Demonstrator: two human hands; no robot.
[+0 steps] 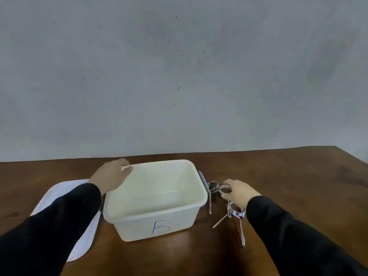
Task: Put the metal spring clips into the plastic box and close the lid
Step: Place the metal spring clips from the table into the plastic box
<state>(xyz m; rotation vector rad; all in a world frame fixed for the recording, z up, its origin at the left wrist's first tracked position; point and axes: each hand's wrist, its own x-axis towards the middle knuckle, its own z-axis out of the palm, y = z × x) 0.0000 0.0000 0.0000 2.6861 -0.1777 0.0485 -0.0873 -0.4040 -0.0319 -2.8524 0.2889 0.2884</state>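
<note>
A white plastic box [157, 218] marked with a blue "B" stands open in the middle of the brown table, with nothing visible inside it. My left hand [111, 175] rests on its far left corner, fingers curled over the rim. The white lid [59, 194] lies flat on the table to the left of the box, partly under my left sleeve. Three metal spring clips lie right of the box: one [212, 188] beside the box wall, one [225, 189] under the fingers of my right hand [239, 191], one [237, 213] nearer me. My right hand's fingers close around the middle clip's coil.
The table's far edge [239, 151] meets a grey wall. Its right corner [336, 146] lies at the far right. Bare wood extends to the right of the clips and in front of the box.
</note>
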